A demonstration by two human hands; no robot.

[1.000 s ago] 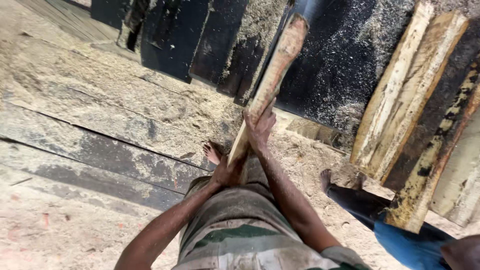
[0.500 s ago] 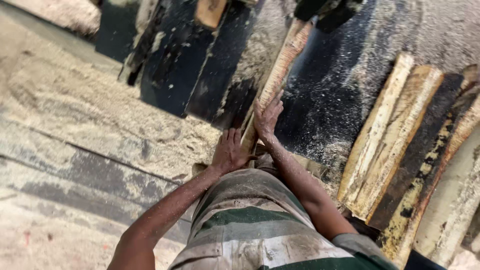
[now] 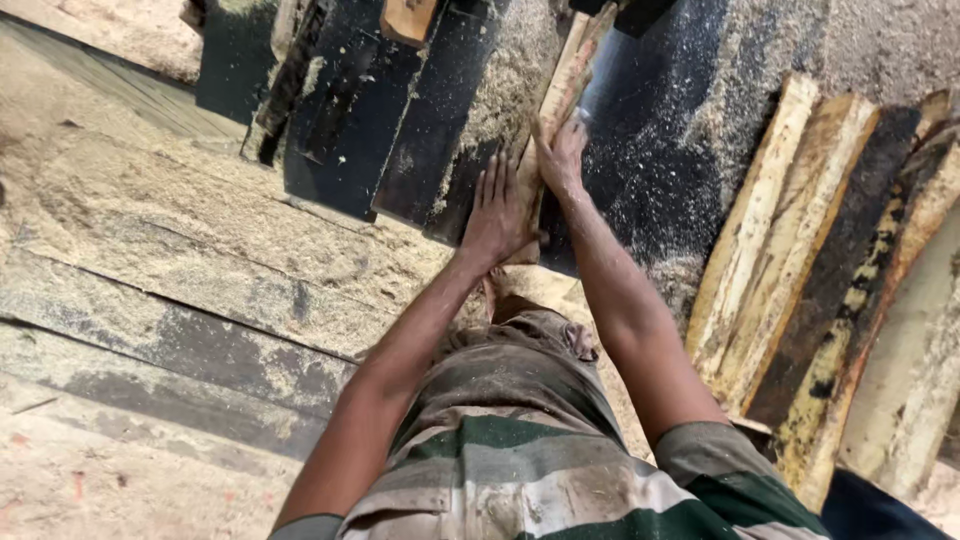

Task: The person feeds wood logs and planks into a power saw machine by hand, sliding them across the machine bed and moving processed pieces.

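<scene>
Seen from the head camera, both bare hands press on a long, narrow wooden slab point(image 3: 562, 95) that runs away from the person across a dark, sawdust-strewn machine table point(image 3: 660, 150). The left hand point(image 3: 497, 212) lies flat with its fingers spread, palm down on the near end of the slab, laid on rather than clenched around it. The right hand point(image 3: 562, 155) sits a little farther along the same slab, fingers curled over its right edge in a loose grasp; how firmly it clamps cannot be told. The far end of the slab runs up to the top edge of the picture, beside a small wooden block point(image 3: 408, 18) that rests on the dark panels point(image 3: 400, 120). To the right, well apart from the hands, a stack of rough-sawn planks with bark edges point(image 3: 800, 270) lies side by side, pale and dark strips alternating. To the left, sawdust-covered floorboards point(image 3: 170, 280) stretch away. The person's striped green and grey shirt point(image 3: 520, 480) fills the lower middle of the view.
</scene>
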